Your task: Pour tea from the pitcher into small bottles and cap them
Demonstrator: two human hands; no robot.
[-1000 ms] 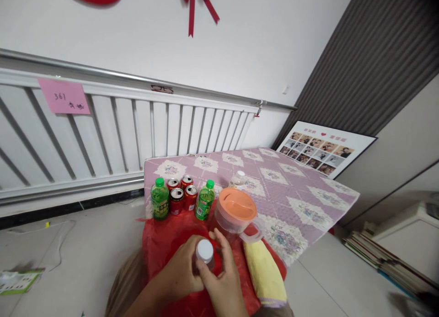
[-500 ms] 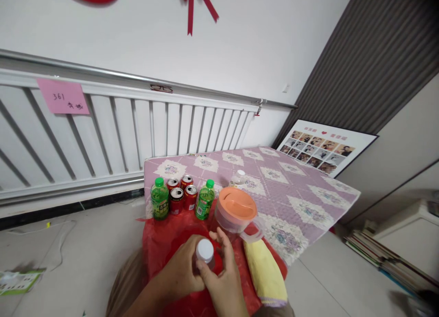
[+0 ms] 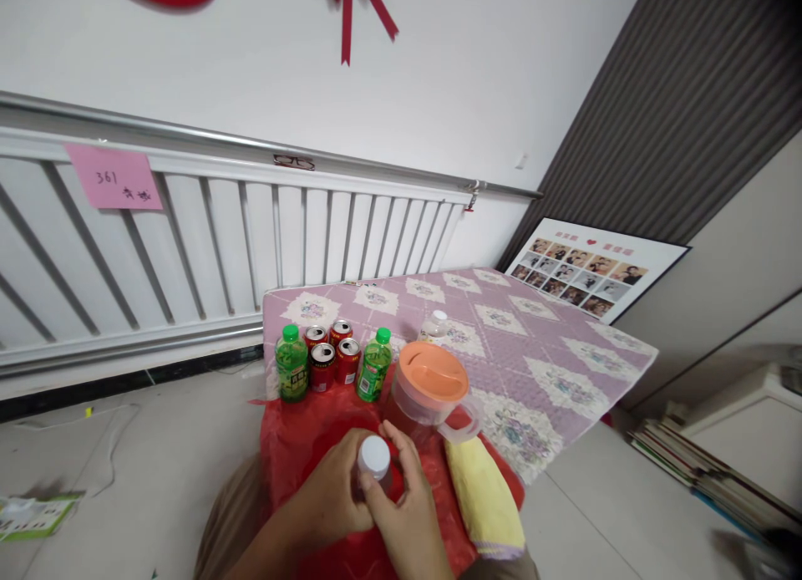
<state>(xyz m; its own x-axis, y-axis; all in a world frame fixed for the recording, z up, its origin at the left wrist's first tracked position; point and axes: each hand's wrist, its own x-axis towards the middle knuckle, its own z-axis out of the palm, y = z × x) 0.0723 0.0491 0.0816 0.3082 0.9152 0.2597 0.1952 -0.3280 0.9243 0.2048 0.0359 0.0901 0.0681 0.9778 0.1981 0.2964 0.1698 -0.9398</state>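
A bottle with a white cap [image 3: 374, 456] stands upright between my hands, low in the middle of the view. My left hand [image 3: 335, 488] wraps round it from the left; most of its body is hidden by the fingers. From the right, my right hand [image 3: 407, 501] closes on it, thumb against the side just under the cap and fingers curled behind. Just beyond them is a clear pitcher with an orange lid [image 3: 433, 378]. A folded yellow cloth [image 3: 485, 496] lies to the right of my right hand.
A green-capped bottle [image 3: 291, 367], several red cans [image 3: 322, 367] and another green-capped bottle [image 3: 374, 369] line the far side of the red cover [image 3: 281, 446]. Behind the pitcher stands a clear white-capped bottle [image 3: 434, 326] on the floral cloth [image 3: 501, 321]. A radiator [image 3: 351, 229] runs along the wall.
The fingers of my right hand have drawn in closer round the white-capped bottle. My left hand and the other objects look unmoved.
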